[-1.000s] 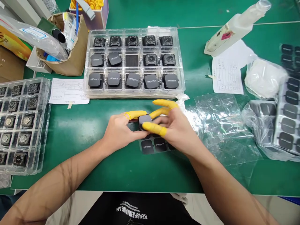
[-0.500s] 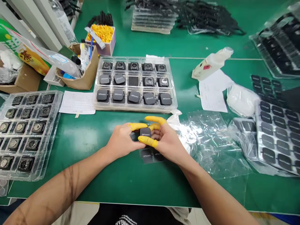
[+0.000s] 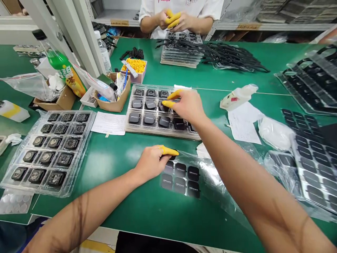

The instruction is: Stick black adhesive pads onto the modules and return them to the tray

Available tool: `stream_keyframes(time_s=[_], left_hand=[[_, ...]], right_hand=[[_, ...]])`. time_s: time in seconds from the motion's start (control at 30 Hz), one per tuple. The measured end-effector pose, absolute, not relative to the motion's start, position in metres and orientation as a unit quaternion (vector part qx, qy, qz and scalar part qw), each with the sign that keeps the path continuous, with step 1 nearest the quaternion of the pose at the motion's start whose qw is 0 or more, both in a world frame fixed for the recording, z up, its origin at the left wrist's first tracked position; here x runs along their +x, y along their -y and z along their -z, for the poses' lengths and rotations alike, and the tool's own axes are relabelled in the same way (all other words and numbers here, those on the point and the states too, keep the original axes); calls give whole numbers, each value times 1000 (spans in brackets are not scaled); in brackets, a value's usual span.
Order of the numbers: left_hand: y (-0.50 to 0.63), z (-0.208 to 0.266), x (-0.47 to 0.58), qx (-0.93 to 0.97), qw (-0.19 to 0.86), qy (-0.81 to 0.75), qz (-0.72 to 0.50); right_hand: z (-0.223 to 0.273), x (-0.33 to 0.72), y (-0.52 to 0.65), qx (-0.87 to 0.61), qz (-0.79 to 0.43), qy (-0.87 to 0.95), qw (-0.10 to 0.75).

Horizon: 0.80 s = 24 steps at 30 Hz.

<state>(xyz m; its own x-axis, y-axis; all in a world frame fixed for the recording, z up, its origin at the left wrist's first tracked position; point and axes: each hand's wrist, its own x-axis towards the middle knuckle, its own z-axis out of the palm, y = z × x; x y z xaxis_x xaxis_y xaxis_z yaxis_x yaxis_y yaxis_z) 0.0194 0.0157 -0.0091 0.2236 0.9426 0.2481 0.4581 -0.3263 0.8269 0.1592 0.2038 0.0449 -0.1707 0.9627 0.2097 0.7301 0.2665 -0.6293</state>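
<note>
My right hand [image 3: 188,105], with yellow finger cots on thumb and index finger, reaches over the clear plastic tray [image 3: 168,133]. Those two fingertips close on a dark square watch [image 3: 162,106] in the tray's middle row, partly hidden by the hand. Several watches around it carry black printed square covers; others show their faces. Nearer to me, my left hand [image 3: 154,161] pinches the upper left edge of a clear sheet of black square stickers [image 3: 180,170]. Its index finger wears a yellow cot; the thumb is mostly hidden.
Another tray of watches [image 3: 61,158] lies at left, beside a paper slip [image 3: 109,123]. Clear film and more sticker sheets [image 3: 310,168] cover the right side. A white bottle [image 3: 238,96] stands behind. A co-worker's hands [image 3: 173,20] are across the table.
My right hand has gone from beside my left hand to the tray, carrying the black square watch. My left hand now pinches the sticker sheet. The view has tilted up, bringing in the co-worker.
</note>
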Motion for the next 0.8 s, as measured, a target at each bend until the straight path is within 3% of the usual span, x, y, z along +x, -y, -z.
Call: stream_keyframes(time_s=[0.1, 0.2, 0.4, 0.47, 0.63, 0.8], left_hand=[[-15, 7, 20, 715, 306, -501, -379], [-15, 8, 21, 714, 306, -502, -381], [-18, 11, 20, 713, 303, -504, -381], [-19, 13, 19, 717, 304, -502, -376], [-22, 13, 19, 706, 317, -513, -372], [-19, 9, 24, 640, 404, -532, -380]], right_hand=[[-43, 173, -201, -629, -90, 740, 220], [-42, 190, -200, -625, -111, 755, 165], [-47, 196, -221, -616, -176, 757, 130], [-51, 195, -222, -632, -243, 715, 172], [-58, 209, -167, -569, -374, 589, 435], [-32, 216, -60, -528, -534, 487, 445]])
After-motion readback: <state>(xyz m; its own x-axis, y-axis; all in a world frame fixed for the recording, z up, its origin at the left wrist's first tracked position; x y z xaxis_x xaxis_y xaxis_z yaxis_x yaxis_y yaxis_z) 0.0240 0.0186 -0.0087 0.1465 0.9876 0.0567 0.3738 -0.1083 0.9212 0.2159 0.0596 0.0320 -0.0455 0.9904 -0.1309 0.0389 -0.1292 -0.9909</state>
